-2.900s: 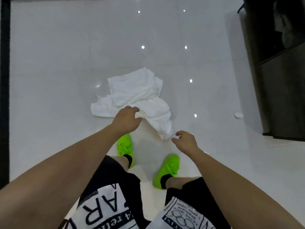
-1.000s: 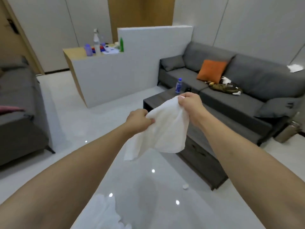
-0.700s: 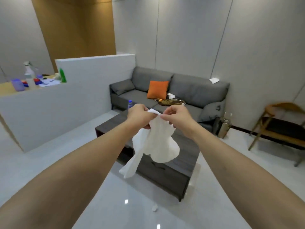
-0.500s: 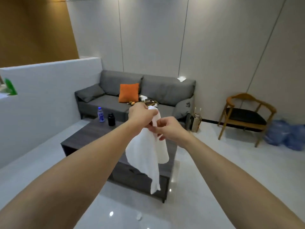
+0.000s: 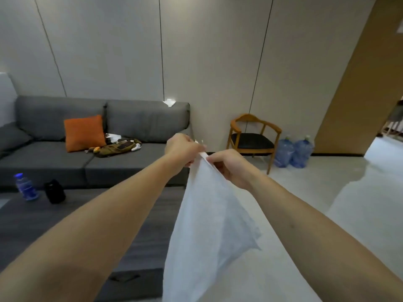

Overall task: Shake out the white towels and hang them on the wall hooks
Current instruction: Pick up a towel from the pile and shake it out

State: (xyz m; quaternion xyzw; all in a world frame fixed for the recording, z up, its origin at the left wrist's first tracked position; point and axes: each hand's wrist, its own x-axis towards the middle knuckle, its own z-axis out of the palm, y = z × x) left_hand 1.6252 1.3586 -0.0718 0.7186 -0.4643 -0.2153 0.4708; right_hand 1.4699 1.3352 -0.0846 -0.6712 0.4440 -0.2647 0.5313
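The white towel [image 5: 209, 225] is pinched at its top edge by both hands, left hand [image 5: 182, 150] and right hand [image 5: 229, 165]; shaking-out is judged in hand; spreading the grip apart is required next.

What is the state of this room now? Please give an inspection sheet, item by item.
Surface: dark table, glossy floor.
Job's things: white towel hangs from both hands; hooks: nothing seen.
Clutter: bottle and black jar on the table; orange cushion and bag on the sofa.
Grips: left hand and right hand pinch the towel's top.
Cables: nothing seen.
Surroundings: chair, water jugs.
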